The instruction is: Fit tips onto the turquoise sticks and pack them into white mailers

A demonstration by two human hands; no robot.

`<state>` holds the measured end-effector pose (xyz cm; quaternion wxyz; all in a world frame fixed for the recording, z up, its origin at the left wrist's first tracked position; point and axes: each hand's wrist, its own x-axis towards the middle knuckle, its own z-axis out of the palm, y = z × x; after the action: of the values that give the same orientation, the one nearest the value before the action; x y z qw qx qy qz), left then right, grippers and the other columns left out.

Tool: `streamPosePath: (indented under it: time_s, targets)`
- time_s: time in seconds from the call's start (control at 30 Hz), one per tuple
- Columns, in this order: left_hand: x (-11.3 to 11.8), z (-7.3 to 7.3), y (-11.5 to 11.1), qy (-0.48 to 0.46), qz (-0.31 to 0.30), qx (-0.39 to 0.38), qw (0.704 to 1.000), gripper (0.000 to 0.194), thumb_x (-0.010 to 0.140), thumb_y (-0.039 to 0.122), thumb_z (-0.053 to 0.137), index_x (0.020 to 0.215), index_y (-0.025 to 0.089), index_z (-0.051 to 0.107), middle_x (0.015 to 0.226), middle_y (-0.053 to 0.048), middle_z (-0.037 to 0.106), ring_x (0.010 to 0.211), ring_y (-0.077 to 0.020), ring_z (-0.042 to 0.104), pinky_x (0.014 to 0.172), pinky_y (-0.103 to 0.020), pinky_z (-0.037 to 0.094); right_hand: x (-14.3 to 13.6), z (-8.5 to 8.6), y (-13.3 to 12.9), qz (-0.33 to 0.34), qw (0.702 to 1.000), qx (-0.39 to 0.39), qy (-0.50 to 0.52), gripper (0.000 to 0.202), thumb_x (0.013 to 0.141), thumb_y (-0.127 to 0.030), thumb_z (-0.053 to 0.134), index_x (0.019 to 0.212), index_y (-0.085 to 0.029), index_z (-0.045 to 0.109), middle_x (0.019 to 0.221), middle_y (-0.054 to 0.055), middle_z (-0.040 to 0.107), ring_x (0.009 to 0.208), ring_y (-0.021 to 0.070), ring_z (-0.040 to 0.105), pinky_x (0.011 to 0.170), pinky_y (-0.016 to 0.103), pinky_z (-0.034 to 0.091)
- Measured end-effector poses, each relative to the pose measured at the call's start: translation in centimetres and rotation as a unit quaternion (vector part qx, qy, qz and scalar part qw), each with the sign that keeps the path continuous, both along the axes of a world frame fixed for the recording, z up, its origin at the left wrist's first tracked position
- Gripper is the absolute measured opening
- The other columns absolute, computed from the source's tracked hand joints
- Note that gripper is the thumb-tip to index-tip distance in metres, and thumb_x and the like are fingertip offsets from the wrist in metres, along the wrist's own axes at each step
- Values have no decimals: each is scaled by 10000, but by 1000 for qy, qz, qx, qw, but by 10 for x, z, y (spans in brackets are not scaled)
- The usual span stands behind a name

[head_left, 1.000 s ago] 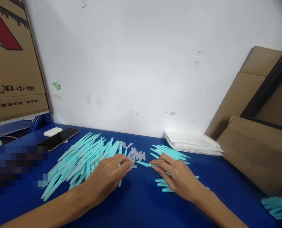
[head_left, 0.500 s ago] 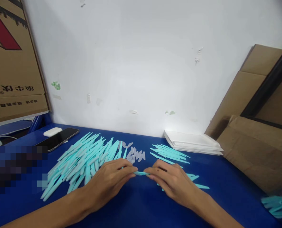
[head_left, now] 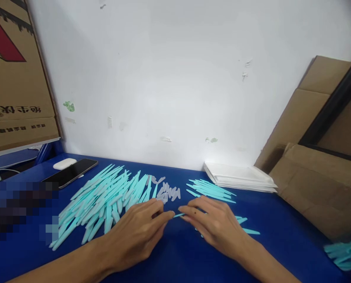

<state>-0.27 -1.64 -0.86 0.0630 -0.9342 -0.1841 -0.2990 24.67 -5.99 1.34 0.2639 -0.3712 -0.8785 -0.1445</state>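
My left hand (head_left: 141, 226) and my right hand (head_left: 215, 222) meet near the table's middle, fingertips closed in a pinch. Between them is a slim turquoise plastic stick (head_left: 179, 215), seen only as a short stretch; both ends are hidden by fingers. Beside my left hand lies a large heap of turquoise tapered sticks (head_left: 104, 196), many with a paler, greyish end. Small translucent lilac-grey sleeves (head_left: 169, 191) are scattered just beyond the fingers. Behind my right hand is a smaller row of turquoise sticks (head_left: 211, 188), and a few more sticks (head_left: 250, 231) show beside that wrist.
A stack of white trays or sheets (head_left: 240, 177) stands against the wall. To the left are a phone (head_left: 71, 173), a white case (head_left: 65, 164) and a printed carton (head_left: 19, 86). Cardboard (head_left: 314, 184) and more turquoise sticks (head_left: 348, 253) are at the right.
My left hand has turned slightly and its fingertips have shifted right along the stick. Less of the stick shows, and it looks thinner. My right hand has barely moved.
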Motion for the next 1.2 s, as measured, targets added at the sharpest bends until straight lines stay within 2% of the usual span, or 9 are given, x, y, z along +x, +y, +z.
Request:
streamPosePath:
  time_s: [0.1,0.3,0.43,0.57,0.67,0.73,0.87,1.03,1.2]
  targets:
    - [0,0,0,12,2,-14,1000,417,962,83,436,1360,204,467,912,-46,615,775,-181,573,645,-307,466,7,4,3,-41,998,35,17,252,998,-190,529,1233,-206,618,1101,81,683,1009,215,627,874,380,499]
    - [-5,1,-2,75,8,-66,995,292,960,160,464,1208,240,596,905,-33,642,842,-213,614,718,-363,525,17,0,10,-76,997,17,21,219,996,-163,505,1172,-207,628,1072,81,659,984,224,605,853,421,479]
    - [-4,9,-4,57,5,-85,995,271,975,273,495,1214,220,610,975,-54,682,932,-231,634,879,-430,533,20,-2,13,-87,996,4,20,221,999,-172,494,1169,-208,631,1083,86,652,994,229,606,870,432,484]
    - [-3,11,3,40,83,-56,994,281,988,232,432,1122,185,675,1064,-104,694,1049,-277,626,907,-468,533,24,-2,15,-103,995,-12,13,239,1003,-192,486,1196,-203,627,1126,103,653,1053,246,604,913,461,488]
    - [-6,2,11,63,158,0,985,351,984,260,449,1237,135,657,1329,-182,619,1311,-386,498,1026,-594,455,26,-3,16,-105,994,-22,12,244,1009,-206,476,1195,-212,633,1134,102,657,1067,248,608,928,478,492]
    - [-7,-4,14,91,183,10,979,390,987,274,444,1274,100,643,1381,-214,583,1363,-415,446,1046,-622,432,27,-5,16,-103,994,-28,15,244,1010,-209,472,1193,-216,634,1138,102,658,1073,250,608,931,486,492]
    - [-7,-6,10,122,175,-23,977,367,977,194,408,1224,111,667,1279,-184,659,1266,-350,563,1082,-591,413,26,-5,17,-104,994,-42,12,238,1008,-204,477,1184,-220,636,1136,96,657,1076,248,606,939,483,484]
    - [-4,-2,3,81,161,-63,982,291,964,160,430,1115,161,679,1071,-110,713,1080,-271,648,1104,-565,377,27,-7,17,-99,994,-49,0,235,1011,-202,473,1184,-218,631,1112,92,665,1045,240,614,924,467,488]
    - [-8,4,14,79,169,-48,981,264,959,110,429,1023,157,681,1005,-110,683,1006,-269,612,942,-482,473,29,-8,19,-124,991,-39,-20,251,1016,-209,462,1209,-214,623,1120,98,688,1061,255,631,957,495,470]
